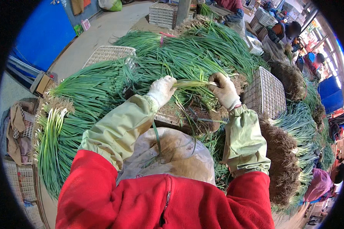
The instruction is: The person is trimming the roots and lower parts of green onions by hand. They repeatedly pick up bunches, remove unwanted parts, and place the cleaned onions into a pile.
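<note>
Stretched level between my two gloved hands is a thin bunch of yellow-green stalks (pixel 192 83), which look like green onions or garlic chives. My left hand (pixel 162 89), in a whitish glove, grips its left end. At the right end, the fingers of my right hand (pixel 224 90) are closed round the pale stem ends. Directly behind the hands lies a big heap of long green stalks (pixel 172 54). Below them, soil and loose trimmings (pixel 200 117) cover a worktop edge. A dirty plastic sheet (pixel 172 151) drapes my lap.
Bundled stalks (pixel 53 128) with pale stems lie at left. White plastic crates stand to the right (pixel 265 91), behind the left heap (pixel 110 53) and at the back (pixel 162 15). Rooty bundles (pixel 283 160) are stacked at right. Other people (pixel 283 34) work at the back right. A post (pixel 183 13) rises behind.
</note>
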`<state>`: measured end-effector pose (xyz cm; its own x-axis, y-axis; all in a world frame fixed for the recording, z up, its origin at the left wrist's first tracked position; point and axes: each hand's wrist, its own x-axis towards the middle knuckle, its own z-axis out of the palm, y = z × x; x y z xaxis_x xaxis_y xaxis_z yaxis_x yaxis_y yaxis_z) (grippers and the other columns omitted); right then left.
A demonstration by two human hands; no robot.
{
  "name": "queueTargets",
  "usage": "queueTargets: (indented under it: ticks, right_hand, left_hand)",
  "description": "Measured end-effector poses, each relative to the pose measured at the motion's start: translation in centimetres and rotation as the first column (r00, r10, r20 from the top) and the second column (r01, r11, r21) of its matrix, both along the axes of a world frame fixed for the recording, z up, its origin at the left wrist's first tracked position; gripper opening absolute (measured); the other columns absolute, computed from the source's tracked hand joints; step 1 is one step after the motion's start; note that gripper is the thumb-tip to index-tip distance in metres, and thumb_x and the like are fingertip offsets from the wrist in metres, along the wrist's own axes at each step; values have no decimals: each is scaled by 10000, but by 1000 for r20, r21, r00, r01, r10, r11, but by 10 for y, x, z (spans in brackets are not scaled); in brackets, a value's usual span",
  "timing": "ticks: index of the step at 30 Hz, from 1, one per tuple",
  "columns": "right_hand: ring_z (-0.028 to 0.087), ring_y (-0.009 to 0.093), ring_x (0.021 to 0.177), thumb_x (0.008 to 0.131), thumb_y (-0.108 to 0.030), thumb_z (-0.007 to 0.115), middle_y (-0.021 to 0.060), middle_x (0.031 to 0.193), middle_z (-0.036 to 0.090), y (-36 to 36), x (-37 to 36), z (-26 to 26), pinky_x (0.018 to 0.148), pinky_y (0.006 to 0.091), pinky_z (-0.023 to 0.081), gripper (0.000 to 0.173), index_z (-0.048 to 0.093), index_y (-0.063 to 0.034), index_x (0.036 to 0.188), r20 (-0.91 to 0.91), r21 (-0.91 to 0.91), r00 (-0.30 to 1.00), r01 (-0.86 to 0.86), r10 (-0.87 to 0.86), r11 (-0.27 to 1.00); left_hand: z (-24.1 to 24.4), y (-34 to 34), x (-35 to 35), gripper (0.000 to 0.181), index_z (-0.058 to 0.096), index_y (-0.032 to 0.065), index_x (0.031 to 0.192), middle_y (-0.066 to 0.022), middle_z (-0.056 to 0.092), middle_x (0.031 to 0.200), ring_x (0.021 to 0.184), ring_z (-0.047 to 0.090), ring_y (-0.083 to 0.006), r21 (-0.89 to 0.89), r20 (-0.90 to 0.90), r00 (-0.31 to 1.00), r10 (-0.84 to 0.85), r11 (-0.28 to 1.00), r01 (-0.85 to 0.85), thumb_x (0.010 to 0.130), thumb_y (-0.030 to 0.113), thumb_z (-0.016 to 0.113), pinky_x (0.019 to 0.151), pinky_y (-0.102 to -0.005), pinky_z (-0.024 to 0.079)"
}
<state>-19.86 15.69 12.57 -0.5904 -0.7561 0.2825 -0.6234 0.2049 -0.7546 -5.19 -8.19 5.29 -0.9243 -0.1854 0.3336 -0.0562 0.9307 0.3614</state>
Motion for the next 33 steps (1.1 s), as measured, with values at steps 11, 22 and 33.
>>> queueTargets:
  ticks: [11,22,33]
  right_hand:
    - [643,346,1103,795,-294,806,208,1222,638,20,-77,-103,894,467,544,473,650,-118,1206,-469,384,691,720,-550,578]
    - [607,137,948,967,-148,654,29,1003,672,-12,70,-3,895,304,488,189,646,-4,1088,477,-360,792,-219,381,907]
    - [590,209,751,959,-224,589,76,829,578,95,47,-19,794,411,533,201,569,-30,913,672,-720,554,334,490,609]
  left_hand:
    - [45,-57,22,285,674,11,1086,-86,690,942,856,644,-186,504,354,906,-232,864,24,945,252,619,754,-341,502]
    - [57,0,43,531,667,28,1167,-52,675,871,714,591,-132,980,111,607,-787,-14,-197,982,514,564,620,-278,477]
    - [63,-9,65,347,734,36,973,-26,668,750,649,569,-97,798,504,608,-613,601,-55,952,358,610,578,-257,435]
